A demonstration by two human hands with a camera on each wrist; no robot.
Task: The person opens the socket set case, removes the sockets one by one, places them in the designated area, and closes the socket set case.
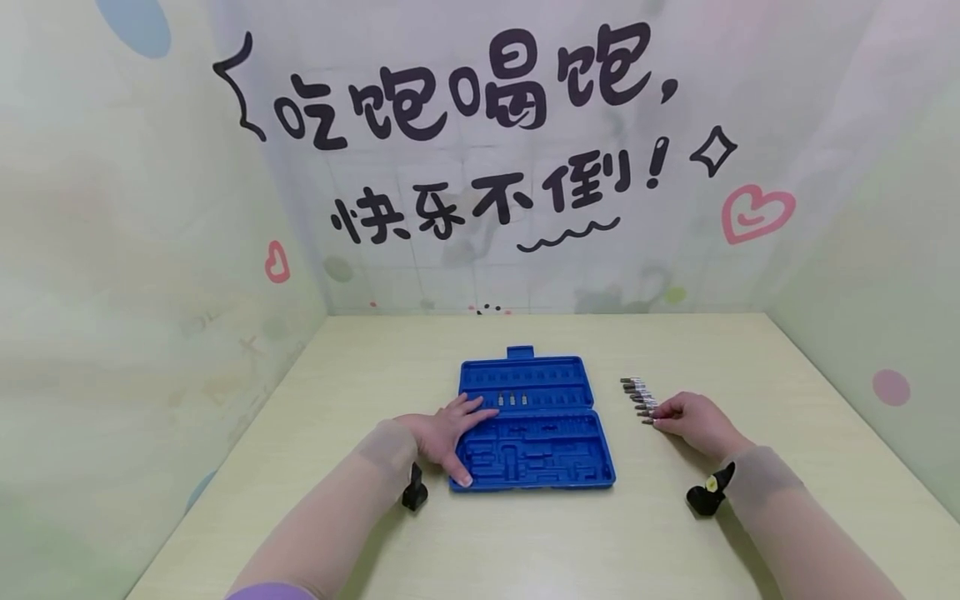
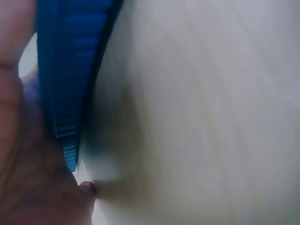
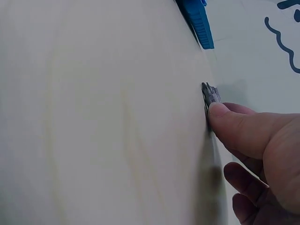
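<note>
A blue plastic bit case (image 1: 534, 483) lies unfolded on the table, its moulded slots facing up. Three small screwdriver bits (image 1: 512, 399) sit side by side in the far half. My left hand (image 1: 442, 433) rests on the case's left edge with fingers spread, the thumb at the near corner; the left wrist view shows the palm beside the blue side wall (image 2: 75, 70). To the right of the case, several metal bits (image 1: 636, 394) lie in a slanting row. At the row's near end my right hand (image 1: 701, 423) pinches a screwdriver bit (image 1: 648, 422) between thumb and forefinger.
The pale wooden table (image 1: 360, 367) is enclosed by printed walls at the back and both sides. A tab latch (image 1: 520, 352) sticks out from the case's far edge. Black wrist cameras (image 1: 705, 498) hang under both forearms, close over the tabletop.
</note>
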